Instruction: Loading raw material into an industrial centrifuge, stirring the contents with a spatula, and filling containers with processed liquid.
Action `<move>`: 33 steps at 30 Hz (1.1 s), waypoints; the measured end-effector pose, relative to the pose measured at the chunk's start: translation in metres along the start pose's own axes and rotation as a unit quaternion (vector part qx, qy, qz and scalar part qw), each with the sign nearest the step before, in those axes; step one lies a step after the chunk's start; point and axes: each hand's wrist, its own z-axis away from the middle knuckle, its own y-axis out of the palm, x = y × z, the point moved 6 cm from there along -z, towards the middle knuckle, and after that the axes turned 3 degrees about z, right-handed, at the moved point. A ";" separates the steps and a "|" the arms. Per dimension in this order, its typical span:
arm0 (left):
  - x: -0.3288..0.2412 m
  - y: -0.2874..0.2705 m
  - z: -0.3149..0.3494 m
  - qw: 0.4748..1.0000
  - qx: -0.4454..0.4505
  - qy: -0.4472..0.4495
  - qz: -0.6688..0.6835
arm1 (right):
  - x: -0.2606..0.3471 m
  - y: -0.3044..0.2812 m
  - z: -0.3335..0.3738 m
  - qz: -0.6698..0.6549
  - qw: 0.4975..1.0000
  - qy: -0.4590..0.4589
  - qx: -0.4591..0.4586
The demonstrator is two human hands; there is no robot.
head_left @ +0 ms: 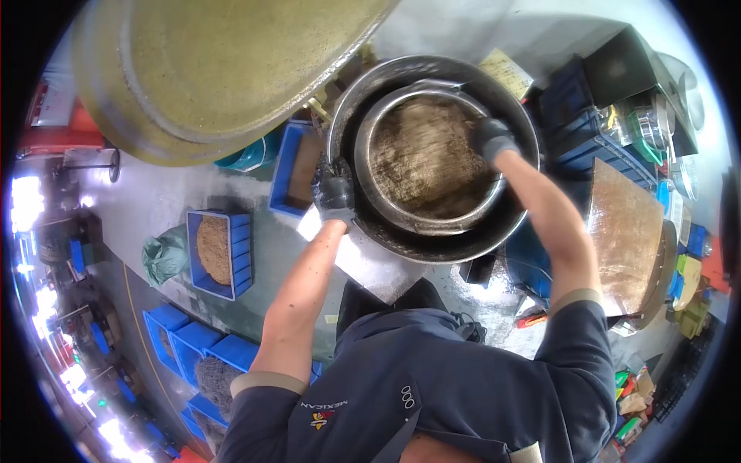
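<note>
A large round dark metal tub (527, 139) stands in front of me, with a smaller round metal pan (365, 179) inside it. Coarse brown granular material (421, 154) fills the pan and looks smeared by motion. My left hand (336, 193), in a dark glove, is closed on the left rim of the outer tub. My right hand (494, 140), gloved too, reaches over the upper right edge of the inner pan to the material. Its fingers are dark and blurred, so their grip is unclear.
A big yellowish round lid (231, 62) looms at upper left. Blue crates (241, 255) stand on the floor at left, one with tan granules, beside a green bag (164, 255). A brown board (624, 239) and stacked dark blue bins (610, 139) are at right.
</note>
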 end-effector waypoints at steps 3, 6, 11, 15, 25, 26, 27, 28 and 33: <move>0.014 0.000 0.000 0.999 0.014 -0.007 0.037 | 0.090 0.001 -0.007 0.196 0.968 -0.156 0.019; -0.007 -0.003 -0.001 1.000 0.010 0.003 0.016 | 0.133 0.017 0.004 -0.009 0.992 -0.121 0.021; -0.003 -0.008 -0.001 1.000 -0.004 0.020 0.016 | 0.168 0.049 0.087 0.108 0.923 -0.295 0.221; -0.007 -0.008 0.000 0.999 -0.043 0.020 -0.026 | 0.118 0.054 0.102 0.210 0.877 -0.310 0.301; 0.011 0.001 -0.001 1.000 -0.010 0.014 0.015 | 0.035 -0.024 -0.004 0.246 0.961 -0.124 0.018; 0.003 0.003 -0.004 0.999 -0.011 0.034 0.005 | 0.012 0.001 -0.009 0.247 0.962 -0.099 0.056; 0.002 0.001 -0.001 0.999 -0.021 0.045 -0.009 | 0.014 0.004 -0.006 0.251 0.960 -0.087 0.093; 0.007 0.000 -0.001 0.999 -0.023 0.040 -0.009 | 0.014 0.007 0.009 0.273 0.946 -0.126 0.123; 0.017 -0.001 -0.001 0.999 -0.037 0.001 0.012 | 0.051 -0.029 0.106 0.200 0.912 -0.182 0.308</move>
